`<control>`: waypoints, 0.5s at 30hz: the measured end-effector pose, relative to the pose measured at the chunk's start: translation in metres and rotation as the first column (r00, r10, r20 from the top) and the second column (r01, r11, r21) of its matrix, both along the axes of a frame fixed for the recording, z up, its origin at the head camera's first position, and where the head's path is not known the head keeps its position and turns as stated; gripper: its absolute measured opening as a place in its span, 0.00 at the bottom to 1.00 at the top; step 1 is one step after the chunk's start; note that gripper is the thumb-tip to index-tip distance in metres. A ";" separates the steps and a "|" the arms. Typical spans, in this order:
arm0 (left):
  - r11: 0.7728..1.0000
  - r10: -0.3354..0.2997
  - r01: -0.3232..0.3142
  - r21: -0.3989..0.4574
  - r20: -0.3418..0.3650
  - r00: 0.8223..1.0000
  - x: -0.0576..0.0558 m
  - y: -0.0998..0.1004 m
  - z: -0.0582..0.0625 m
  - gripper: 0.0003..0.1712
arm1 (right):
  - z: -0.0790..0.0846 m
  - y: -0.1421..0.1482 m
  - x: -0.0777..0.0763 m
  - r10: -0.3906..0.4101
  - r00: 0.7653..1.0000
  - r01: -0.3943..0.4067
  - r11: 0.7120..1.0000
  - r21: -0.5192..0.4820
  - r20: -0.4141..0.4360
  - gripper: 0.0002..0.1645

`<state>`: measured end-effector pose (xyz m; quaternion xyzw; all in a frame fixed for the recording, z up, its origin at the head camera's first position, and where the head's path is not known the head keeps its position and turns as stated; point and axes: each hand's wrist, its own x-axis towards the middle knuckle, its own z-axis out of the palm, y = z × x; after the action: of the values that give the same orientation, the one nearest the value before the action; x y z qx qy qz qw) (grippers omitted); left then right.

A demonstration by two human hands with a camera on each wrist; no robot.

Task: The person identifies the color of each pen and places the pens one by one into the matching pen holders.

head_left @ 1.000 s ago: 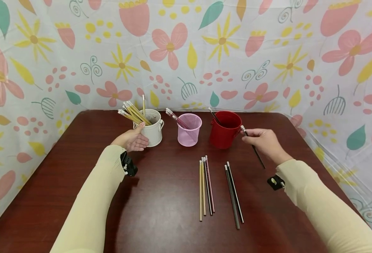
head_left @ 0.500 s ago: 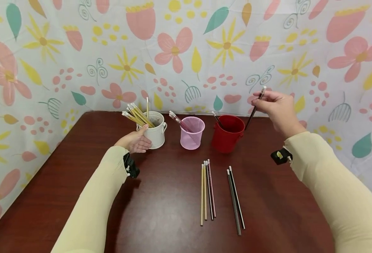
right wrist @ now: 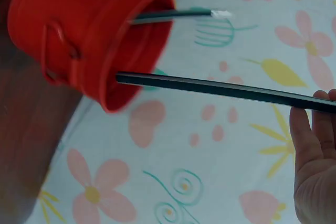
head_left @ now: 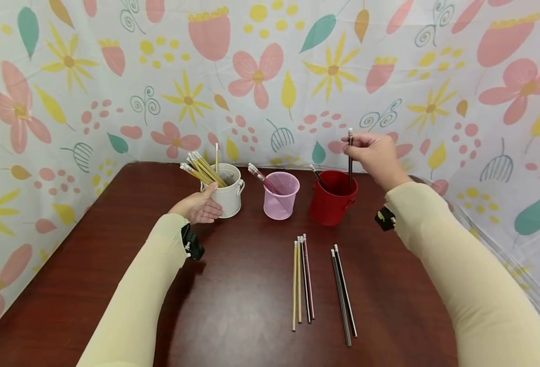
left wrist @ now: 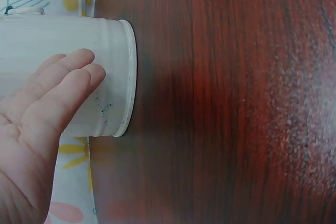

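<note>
At the right, my right hand pinches a black pencil near its eraser end. The pencil stands nearly upright, its lower end at the mouth of the red bucket. Another black pencil leans inside that bucket, as the right wrist view also shows. My left hand rests against the side of the white bucket, fingers straight and thumb near the rim. Several yellow pencils lean in this bucket. In the left wrist view the fingers lie along its wall.
Between the buckets stands a pink mesh cup with several dark red pencils. On the brown table lie a mixed row of pencils and two black pencils. A flowered cloth hangs behind.
My right hand has lifted the black pencil from beside the red bucket and carried it left over the bucket's mouth. The left hand stays at the white bucket. The head view has shifted slightly.
</note>
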<state>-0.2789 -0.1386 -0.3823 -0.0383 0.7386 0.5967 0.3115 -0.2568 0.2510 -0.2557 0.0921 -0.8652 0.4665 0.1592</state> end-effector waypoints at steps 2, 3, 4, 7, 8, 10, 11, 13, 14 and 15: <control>1.000 0.003 -0.003 0.000 0.003 1.000 0.001 -0.001 -0.001 0.52 | -0.010 -0.003 -0.003 0.018 1.000 -0.018 0.999 0.027 0.009 0.15; 1.000 0.003 -0.003 -0.001 0.004 1.000 0.001 -0.001 -0.001 0.52 | -0.015 -0.005 -0.004 0.026 0.999 -0.027 0.999 0.042 0.026 0.15; 1.000 0.005 -0.005 -0.001 0.005 1.000 0.002 -0.001 -0.001 0.52 | -0.020 -0.006 -0.005 0.032 0.999 -0.034 0.997 0.064 0.044 0.16; 1.000 0.003 -0.003 0.000 0.006 1.000 0.002 -0.003 -0.001 0.52 | -0.034 -0.009 -0.009 0.044 0.993 -0.057 0.990 0.125 0.107 0.16; 1.000 0.003 -0.003 -0.002 0.004 1.000 0.002 -0.003 0.000 0.52 | -0.038 -0.010 -0.010 0.041 0.991 -0.059 0.988 0.142 0.125 0.15; 1.000 0.000 0.000 -0.004 -0.003 1.000 0.001 -0.002 0.000 0.52 | -0.048 -0.010 -0.013 0.035 0.989 -0.060 0.983 0.171 0.146 0.15; 1.000 0.001 -0.001 -0.002 -0.003 1.000 0.000 -0.002 0.000 0.52 | -0.052 -0.011 -0.014 0.032 0.988 -0.059 0.982 0.178 0.151 0.14; 1.000 0.000 0.000 0.000 -0.004 1.000 -0.001 -0.001 -0.001 0.52 | -0.060 -0.012 -0.017 0.031 0.988 -0.060 0.979 0.193 0.150 0.13; 1.000 0.002 -0.002 0.002 -0.001 1.000 -0.001 -0.001 -0.001 0.52 | -0.064 -0.013 -0.018 0.032 0.989 -0.062 0.978 0.201 0.147 0.12; 1.000 0.003 -0.003 0.003 0.001 1.000 -0.001 -0.001 -0.001 0.52 | -0.067 -0.014 -0.020 0.034 0.989 -0.064 0.977 0.204 0.147 0.12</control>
<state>-0.2799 -0.1393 -0.3835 -0.0392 0.7374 0.5984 0.3108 -0.2764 0.2369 -0.3226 0.0958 -0.9159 0.3825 0.0748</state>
